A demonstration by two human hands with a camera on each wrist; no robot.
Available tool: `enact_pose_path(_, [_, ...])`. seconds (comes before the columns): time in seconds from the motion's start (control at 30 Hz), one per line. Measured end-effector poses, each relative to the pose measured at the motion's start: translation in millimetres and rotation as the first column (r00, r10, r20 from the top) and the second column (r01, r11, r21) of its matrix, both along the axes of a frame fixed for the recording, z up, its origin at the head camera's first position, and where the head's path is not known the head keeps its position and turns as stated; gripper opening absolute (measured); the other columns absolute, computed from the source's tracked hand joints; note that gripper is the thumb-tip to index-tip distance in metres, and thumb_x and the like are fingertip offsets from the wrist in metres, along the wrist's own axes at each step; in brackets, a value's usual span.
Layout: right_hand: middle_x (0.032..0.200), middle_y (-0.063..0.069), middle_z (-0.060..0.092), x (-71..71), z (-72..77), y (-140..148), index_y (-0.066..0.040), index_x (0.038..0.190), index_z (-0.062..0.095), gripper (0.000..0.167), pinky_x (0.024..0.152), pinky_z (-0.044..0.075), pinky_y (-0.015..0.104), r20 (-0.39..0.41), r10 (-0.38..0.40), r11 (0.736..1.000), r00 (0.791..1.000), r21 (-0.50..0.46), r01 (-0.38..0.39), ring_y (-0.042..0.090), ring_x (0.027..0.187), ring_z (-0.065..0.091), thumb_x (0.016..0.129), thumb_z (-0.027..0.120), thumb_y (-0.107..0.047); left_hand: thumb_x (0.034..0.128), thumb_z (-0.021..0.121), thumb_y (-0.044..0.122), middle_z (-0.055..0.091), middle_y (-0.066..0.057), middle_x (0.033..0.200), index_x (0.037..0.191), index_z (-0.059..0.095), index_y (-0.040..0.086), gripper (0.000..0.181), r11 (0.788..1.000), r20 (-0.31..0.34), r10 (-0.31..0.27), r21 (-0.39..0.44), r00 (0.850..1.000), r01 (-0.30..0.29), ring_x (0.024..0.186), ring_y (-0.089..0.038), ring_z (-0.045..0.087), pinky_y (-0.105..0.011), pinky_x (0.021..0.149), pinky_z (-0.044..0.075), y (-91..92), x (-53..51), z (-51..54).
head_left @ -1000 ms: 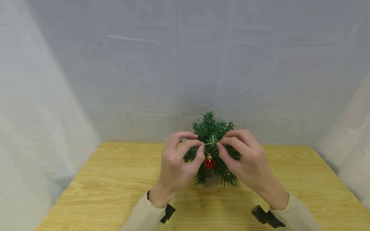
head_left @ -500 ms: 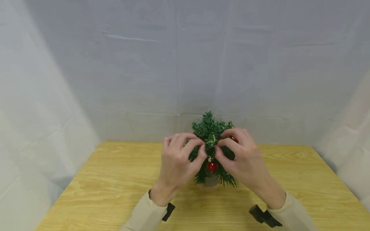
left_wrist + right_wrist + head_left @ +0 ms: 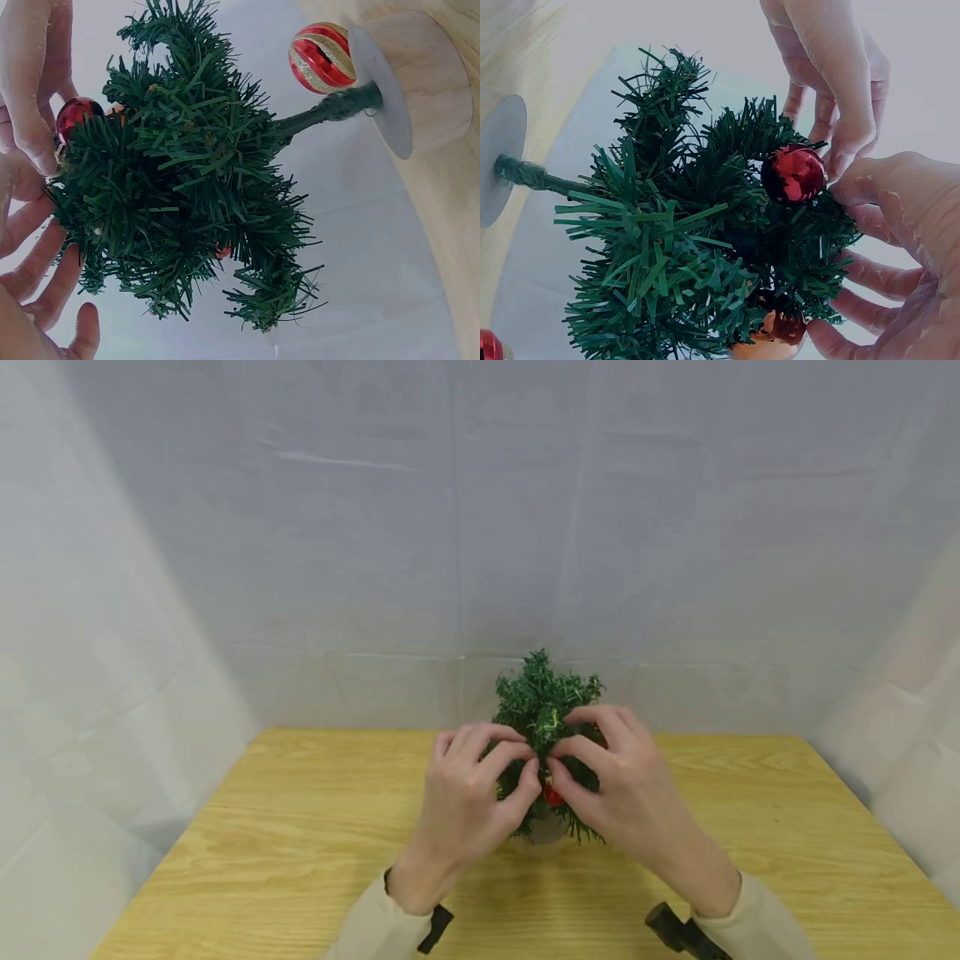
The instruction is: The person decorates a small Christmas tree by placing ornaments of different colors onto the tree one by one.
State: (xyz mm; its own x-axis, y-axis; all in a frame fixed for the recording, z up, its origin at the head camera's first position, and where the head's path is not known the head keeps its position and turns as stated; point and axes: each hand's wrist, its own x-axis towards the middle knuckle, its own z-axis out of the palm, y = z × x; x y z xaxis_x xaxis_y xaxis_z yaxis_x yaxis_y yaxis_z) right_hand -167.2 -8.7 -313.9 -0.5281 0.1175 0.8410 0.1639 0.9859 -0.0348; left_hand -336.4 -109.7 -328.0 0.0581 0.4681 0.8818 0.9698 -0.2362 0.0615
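Note:
A small green artificial Christmas tree (image 3: 536,689) stands between both hands in the head view. My left hand (image 3: 468,793) and my right hand (image 3: 633,789) meet at its front, thumb and forefinger tips pinched together on each. They hold the ends of the thin gold hanging string of a shiny red bauble (image 3: 793,172); the string itself is mostly hidden now. The bauble rests against the front branches just below the fingertips, partly covered by the right thumb in the head view. My other fingers spread near the branches in the right wrist view.
The tree's round wooden base (image 3: 431,79) stands on the wooden table (image 3: 322,827). A red and gold striped bauble (image 3: 322,58) appears beside the trunk in the left wrist view. A copper bauble (image 3: 771,337) hangs among lower branches in the right wrist view. White sheeting surrounds the table.
Both hands have come closer together and moved slightly down toward the branches. The gold string, stretched between the fingertips earlier, no longer shows, and the red bauble sits slightly lower, more covered.

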Motion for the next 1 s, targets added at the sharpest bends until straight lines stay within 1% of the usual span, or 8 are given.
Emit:
enact_pose_path(0.13, [0.113, 0.014, 0.067, 0.6, -1.5, 0.3, -0.013, 0.092, 0.076, 0.019, 0.083, 0.053, 0.049, -0.012, 0.017, 1.0, 1.0, -0.005, -0.017, 0.033, 0.101, 0.061, 0.077, 0.086, -0.009, 0.0933, 0.069, 0.019, 0.072, -0.002, 0.099, 0.089, 0.076, 0.015, 0.01, 1.0, 0.009, -0.009, 0.007, 1.0, 0.009, 0.095, -0.02, 0.067, -0.043, 0.083, 0.047, -1.8, -2.4, -1.4])
enact_pose_path(0.27, [0.114, 0.014, 0.067, 2.5, -2.9, 1.7, -0.012, 0.097, 0.077, 0.021, 0.08, 0.052, 0.047, -0.036, 0.047, 0.999, 0.998, -0.003, -0.047, 0.032, 0.1, 0.061, 0.078, 0.084, -0.009, 0.0914, 0.071, 0.017, 0.072, -0.003, 0.1, 0.09, 0.076, 0.014, 0.007, 0.999, 0.027, -0.031, 0.037, 0.999, 0.03, 0.094, -0.021, 0.068, -0.043, 0.082, 0.048, -3.8, -7.6, -4.1])
enact_pose_path(0.37, [0.117, 0.013, 0.067, 6.2, -4.1, 2.1, -0.011, 0.102, 0.077, 0.015, 0.081, 0.052, 0.046, -0.03, 0.063, 0.997, 0.998, -0.035, -0.064, 0.031, 0.103, 0.061, 0.091, 0.076, -0.021, 0.089, 0.072, 0.015, 0.072, -0.004, 0.101, 0.091, 0.076, 0.012, 0.005, 0.996, 0.042, -0.058, 0.065, 0.997, 0.055, 0.093, -0.021, 0.068, -0.043, 0.08, 0.048, -5.5, -13.1, -6.5])
enact_pose_path(0.47, [0.119, 0.013, 0.067, 10.6, -5.3, 2.4, -0.011, 0.104, 0.077, 0.029, 0.084, 0.052, 0.045, -0.025, 0.071, 0.995, 0.997, -0.062, -0.072, 0.031, 0.107, 0.061, 0.101, 0.06, -0.034, 0.0883, 0.072, 0.012, 0.072, -0.005, 0.101, 0.093, 0.076, 0.011, 0.006, 0.994, 0.049, -0.08, 0.08, 0.996, 0.076, 0.092, -0.022, 0.069, -0.045, 0.079, 0.049, -7.7, -18.9, -8.2])
enact_pose_path(0.53, [0.119, 0.013, 0.068, 13.8, -6.0, 2.3, -0.01, 0.104, 0.077, 0.038, 0.086, 0.051, 0.044, -0.026, 0.073, 0.995, 0.997, -0.069, -0.075, 0.03, 0.108, 0.061, 0.103, 0.053, -0.039, 0.0884, 0.072, 0.011, 0.072, -0.006, 0.102, 0.095, 0.076, 0.011, 0.008, 0.994, 0.058, -0.086, 0.075, 0.995, 0.082, 0.092, -0.022, 0.069, -0.046, 0.08, 0.05, -9.6, -22.8, -9.1])
enact_pose_path(0.73, [0.117, 0.014, 0.069, 23.5, -7.2, 3.6, -0.01, 0.104, 0.077, 0.04, 0.089, 0.048, 0.04, -0.054, 0.095, 0.993, 0.994, -0.062, -0.099, 0.031, 0.111, 0.062, 0.104, 0.051, -0.041, 0.0869, 0.072, 0.009, 0.071, -0.008, 0.103, 0.098, 0.076, 0.009, 0.012, 0.994, 0.091, -0.099, 0.064, 0.991, 0.094, 0.092, -0.022, 0.069, -0.045, 0.08, 0.053, -12.9, -34.4, -12.1])
enact_pose_path(0.9, [0.113, 0.014, 0.07, 30.6, -8.0, 7.2, -0.007, 0.101, 0.077, 0.037, 0.098, 0.045, 0.029, -0.126, 0.135, 0.99, 0.983, -0.02, -0.138, 0.031, 0.106, 0.063, 0.104, 0.055, -0.037, 0.0856, 0.074, 0.009, 0.071, -0.009, 0.107, 0.104, 0.076, 0.009, 0.019, 0.996, 0.11, -0.087, 0.035, 0.99, 0.083, 0.095, -0.024, 0.068, -0.044, 0.082, 0.053, -14.0, -42.5, -16.5])
enact_pose_path(1.0, [0.11, 0.015, 0.07, 36.8, -7.9, 11.2, -0.005, 0.099, 0.076, 0.036, 0.102, 0.043, 0.021, -0.158, 0.14, 0.99, 0.977, 0.007, -0.141, 0.031, 0.102, 0.064, 0.104, 0.056, -0.035, 0.086, 0.076, 0.013, 0.07, -0.008, 0.111, 0.108, 0.075, 0.01, 0.022, 0.997, 0.124, -0.072, -0.007, 0.99, 0.074, 0.098, -0.024, 0.068, -0.045, 0.084, 0.053, -14.6, -44.9, -19.4])
